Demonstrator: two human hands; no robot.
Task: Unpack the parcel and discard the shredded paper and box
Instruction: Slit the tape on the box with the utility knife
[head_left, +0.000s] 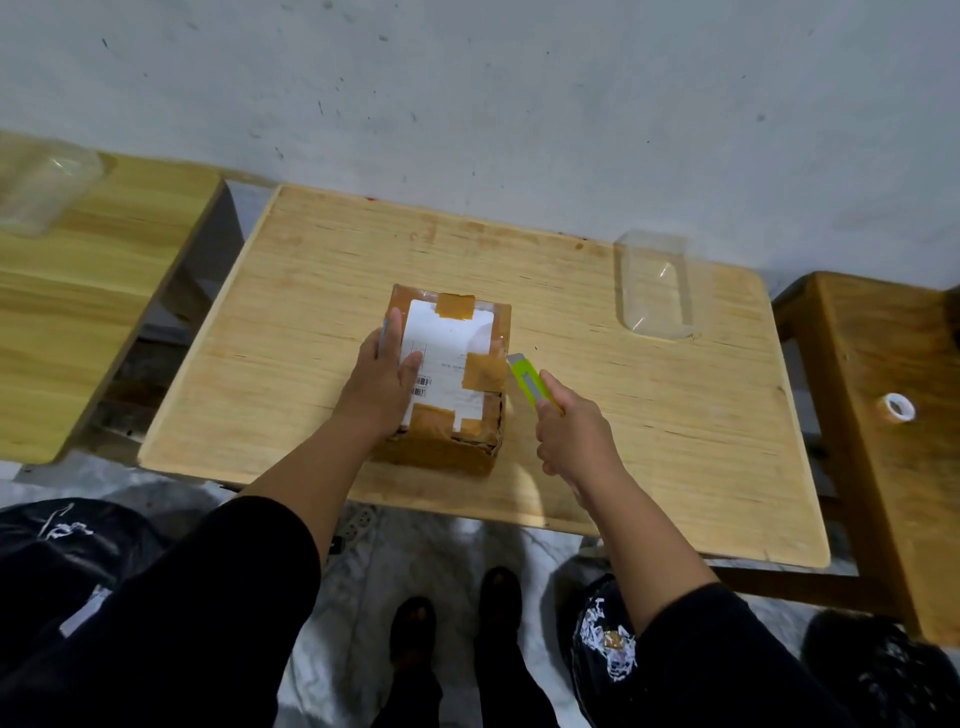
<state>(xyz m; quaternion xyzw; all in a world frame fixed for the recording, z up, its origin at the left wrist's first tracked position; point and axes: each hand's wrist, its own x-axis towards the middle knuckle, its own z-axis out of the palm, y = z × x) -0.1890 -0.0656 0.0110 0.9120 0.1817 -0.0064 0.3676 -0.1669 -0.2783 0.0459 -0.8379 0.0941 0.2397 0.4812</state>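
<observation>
A taped brown cardboard parcel (457, 364) with a white shipping label lies closed on the middle of the light wooden table (649, 441). My left hand (384, 379) rests flat on the parcel's left side, pressing on the label. My right hand (571, 436) grips a yellow-green utility knife (530, 384), whose tip touches the parcel's right edge. A black bag (608, 644) with shredded paper in it stands on the floor under my right arm.
A clear plastic container (654, 283) lies at the table's back right. A roll of tape (898, 406) sits on a darker wooden stand to the right. Another wooden table (93, 291) with a clear container (41, 192) stands left. Black bags flank my feet (457, 618).
</observation>
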